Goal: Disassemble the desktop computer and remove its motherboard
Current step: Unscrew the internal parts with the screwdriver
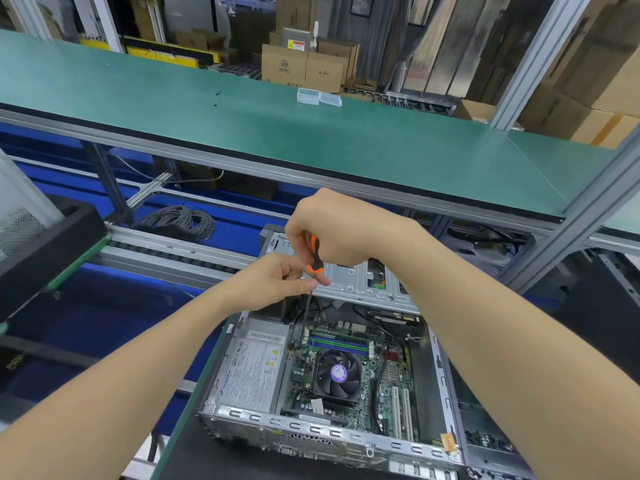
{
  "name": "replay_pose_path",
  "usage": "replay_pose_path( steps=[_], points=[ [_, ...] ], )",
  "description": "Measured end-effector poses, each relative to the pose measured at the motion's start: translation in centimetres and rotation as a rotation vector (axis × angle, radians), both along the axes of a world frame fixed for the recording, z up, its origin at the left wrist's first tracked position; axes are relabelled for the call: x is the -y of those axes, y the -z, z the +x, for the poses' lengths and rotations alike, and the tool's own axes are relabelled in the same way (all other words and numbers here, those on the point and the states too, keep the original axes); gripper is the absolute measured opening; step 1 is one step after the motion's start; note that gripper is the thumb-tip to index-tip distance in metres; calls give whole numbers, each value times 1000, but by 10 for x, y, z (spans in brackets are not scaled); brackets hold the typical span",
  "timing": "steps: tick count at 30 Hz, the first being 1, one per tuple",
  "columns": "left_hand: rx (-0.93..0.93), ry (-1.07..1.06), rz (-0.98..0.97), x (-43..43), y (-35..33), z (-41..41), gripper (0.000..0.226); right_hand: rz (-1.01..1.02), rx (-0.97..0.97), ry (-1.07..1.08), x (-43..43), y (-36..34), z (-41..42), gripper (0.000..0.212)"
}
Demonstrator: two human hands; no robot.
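The desktop computer (332, 438) lies flat at 6 o'clock in the view, its side panel off and its grey metal case open upward. The green motherboard (391, 372) lies flat on the case floor. A black cooler fan (337, 374) with a purple label sits near the board's middle. Blue and green memory slots (337, 342) lie at the fan's 12 o'clock, white expansion slots (401, 414) at its 4 o'clock. A silver power supply (252, 368) fills the case at the board's 9 o'clock.
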State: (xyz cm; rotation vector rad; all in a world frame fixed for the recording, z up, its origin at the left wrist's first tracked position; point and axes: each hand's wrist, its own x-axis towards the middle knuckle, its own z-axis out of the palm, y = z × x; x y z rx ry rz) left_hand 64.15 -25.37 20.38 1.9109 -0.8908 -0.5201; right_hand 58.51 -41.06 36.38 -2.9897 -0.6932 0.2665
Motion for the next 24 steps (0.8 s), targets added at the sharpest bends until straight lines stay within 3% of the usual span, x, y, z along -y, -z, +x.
replay_pose_path(
  steps=[4,9,12,16,19,20,22,24],
  points=[
    [27,50,45,2,-4,-1,38,-7,-5,-70,1,2,1,33],
    [62,-76,-64,10,1,-6,5,50,59,-89,2,6,-1,5],
    [37,-163,-117,12,8,-7,8,147,203,93,-6,18,-5,14],
    [6,-238,-135,14,13,-10,6,-1,424,334,-17,33,-9,37],
    [14,-233,-107,17,16,-9,33,-18,396,412,-20,35,-6,39],
    [11,-235,-105,17,16,-9,35,-21,368,420,-20,35,-4,36],
    [-23,-231,-118,16,15,-11,15,-24,309,394,-20,32,-1,36],
    [-46,-231,-146,13,12,-10,27,-29,262,320,-18,27,0,36]
  ],
)
